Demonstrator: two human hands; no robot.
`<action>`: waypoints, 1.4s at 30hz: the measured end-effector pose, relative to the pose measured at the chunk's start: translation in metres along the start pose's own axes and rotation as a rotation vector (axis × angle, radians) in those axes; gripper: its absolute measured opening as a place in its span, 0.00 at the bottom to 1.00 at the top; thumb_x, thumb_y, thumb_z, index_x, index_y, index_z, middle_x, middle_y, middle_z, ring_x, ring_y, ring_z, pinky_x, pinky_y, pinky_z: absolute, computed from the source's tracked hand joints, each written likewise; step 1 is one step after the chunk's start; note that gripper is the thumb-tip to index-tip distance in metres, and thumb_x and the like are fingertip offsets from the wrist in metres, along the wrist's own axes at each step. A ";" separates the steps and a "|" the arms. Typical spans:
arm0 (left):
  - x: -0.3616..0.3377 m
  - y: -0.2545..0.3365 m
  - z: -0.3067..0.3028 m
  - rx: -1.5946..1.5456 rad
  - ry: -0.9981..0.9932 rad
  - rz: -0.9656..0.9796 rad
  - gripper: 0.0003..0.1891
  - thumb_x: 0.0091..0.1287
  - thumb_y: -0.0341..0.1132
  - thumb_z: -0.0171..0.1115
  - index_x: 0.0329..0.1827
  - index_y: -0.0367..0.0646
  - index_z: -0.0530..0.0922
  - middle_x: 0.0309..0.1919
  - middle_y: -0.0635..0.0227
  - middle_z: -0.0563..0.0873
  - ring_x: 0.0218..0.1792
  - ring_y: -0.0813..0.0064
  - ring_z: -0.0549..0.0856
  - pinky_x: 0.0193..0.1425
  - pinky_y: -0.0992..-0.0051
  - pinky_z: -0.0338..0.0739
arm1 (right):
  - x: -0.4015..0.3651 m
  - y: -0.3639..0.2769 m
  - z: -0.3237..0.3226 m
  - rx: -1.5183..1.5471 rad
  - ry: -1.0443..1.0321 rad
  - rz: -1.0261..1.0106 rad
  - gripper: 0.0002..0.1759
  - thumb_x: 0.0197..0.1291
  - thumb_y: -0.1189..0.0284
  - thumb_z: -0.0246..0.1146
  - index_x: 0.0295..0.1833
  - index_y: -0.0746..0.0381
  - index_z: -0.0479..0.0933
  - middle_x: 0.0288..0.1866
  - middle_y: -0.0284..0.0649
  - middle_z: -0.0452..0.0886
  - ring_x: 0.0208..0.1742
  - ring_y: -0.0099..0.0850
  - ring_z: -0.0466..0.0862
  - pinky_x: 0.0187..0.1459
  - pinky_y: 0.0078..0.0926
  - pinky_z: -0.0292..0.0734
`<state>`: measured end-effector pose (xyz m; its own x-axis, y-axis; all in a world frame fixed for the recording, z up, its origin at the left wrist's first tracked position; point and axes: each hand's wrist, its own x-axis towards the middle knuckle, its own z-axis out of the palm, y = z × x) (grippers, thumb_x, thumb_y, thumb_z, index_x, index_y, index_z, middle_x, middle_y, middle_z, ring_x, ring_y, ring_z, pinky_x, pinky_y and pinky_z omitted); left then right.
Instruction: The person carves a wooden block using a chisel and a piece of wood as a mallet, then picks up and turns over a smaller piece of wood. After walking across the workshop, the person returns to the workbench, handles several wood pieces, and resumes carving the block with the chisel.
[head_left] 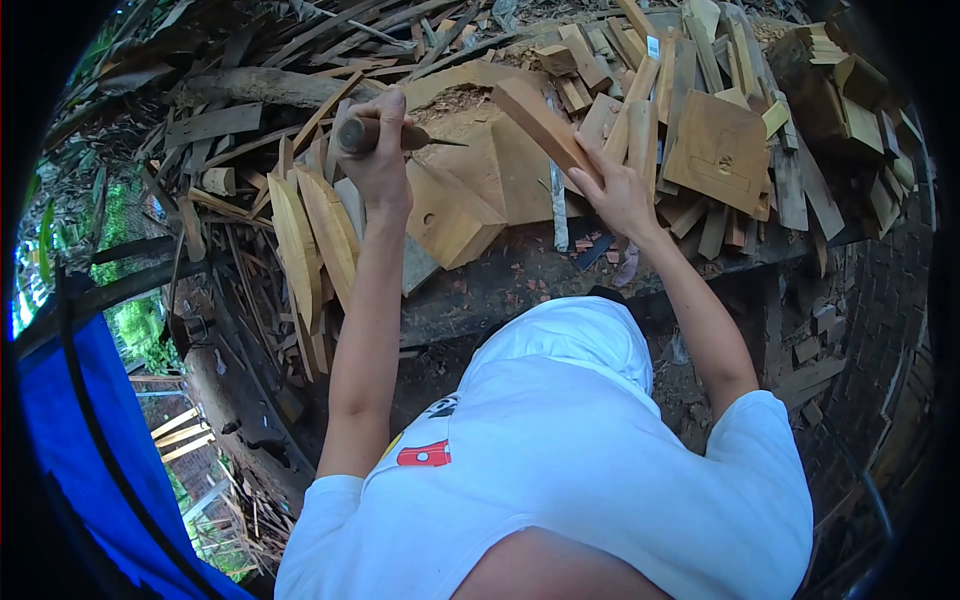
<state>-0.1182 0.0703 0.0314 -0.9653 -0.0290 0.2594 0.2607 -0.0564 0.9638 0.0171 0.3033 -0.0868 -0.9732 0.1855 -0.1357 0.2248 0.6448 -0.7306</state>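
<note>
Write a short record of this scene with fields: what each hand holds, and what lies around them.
left hand: left hand, fingers closed round the wooden handle of a bladed tool, blade pointing toward the right hand
right hand: right hand grips a wooden slat, tilted
below the hands: large wood block
around: pile of wood offcuts to the right, curved boards to the left
far left: blue sheet

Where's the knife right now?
Head view, upper left of centre: the knife sits in the left hand, blade toward the wood piece in the right hand.
</note>
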 end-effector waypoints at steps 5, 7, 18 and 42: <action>-0.010 0.003 0.003 0.093 -0.083 -0.081 0.10 0.63 0.31 0.69 0.28 0.43 0.75 0.23 0.71 0.80 0.26 0.83 0.79 0.33 0.80 0.75 | -0.020 0.034 0.017 -0.048 -0.060 0.080 0.32 0.64 0.50 0.57 0.71 0.46 0.65 0.43 0.56 0.84 0.46 0.54 0.83 0.47 0.47 0.77; -0.012 0.012 0.008 0.127 -0.107 -0.081 0.12 0.63 0.34 0.71 0.26 0.43 0.76 0.20 0.74 0.80 0.23 0.86 0.79 0.30 0.83 0.72 | -0.023 0.036 0.022 -0.026 -0.070 0.094 0.32 0.64 0.49 0.57 0.71 0.47 0.65 0.44 0.56 0.84 0.46 0.54 0.83 0.48 0.47 0.77; -0.016 -0.003 0.011 0.453 -0.356 -0.078 0.13 0.63 0.36 0.71 0.25 0.41 0.77 0.19 0.82 0.74 0.23 0.91 0.69 0.26 0.87 0.64 | -0.024 0.028 0.023 0.059 -0.077 0.192 0.33 0.64 0.48 0.55 0.72 0.48 0.64 0.46 0.56 0.83 0.49 0.55 0.83 0.52 0.47 0.76; -0.030 -0.015 -0.013 0.283 -0.365 0.071 0.22 0.60 0.38 0.71 0.54 0.40 0.75 0.47 0.63 0.81 0.48 0.76 0.81 0.53 0.73 0.76 | 0.009 -0.154 -0.075 0.074 0.078 -0.664 0.28 0.61 0.51 0.62 0.67 0.41 0.72 0.27 0.40 0.80 0.28 0.38 0.83 0.31 0.36 0.78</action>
<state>-0.0928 0.0592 0.0078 -0.9001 0.3325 0.2814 0.3612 0.2087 0.9088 -0.0223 0.2610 0.0748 -0.8970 -0.1777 0.4048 -0.4264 0.5889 -0.6865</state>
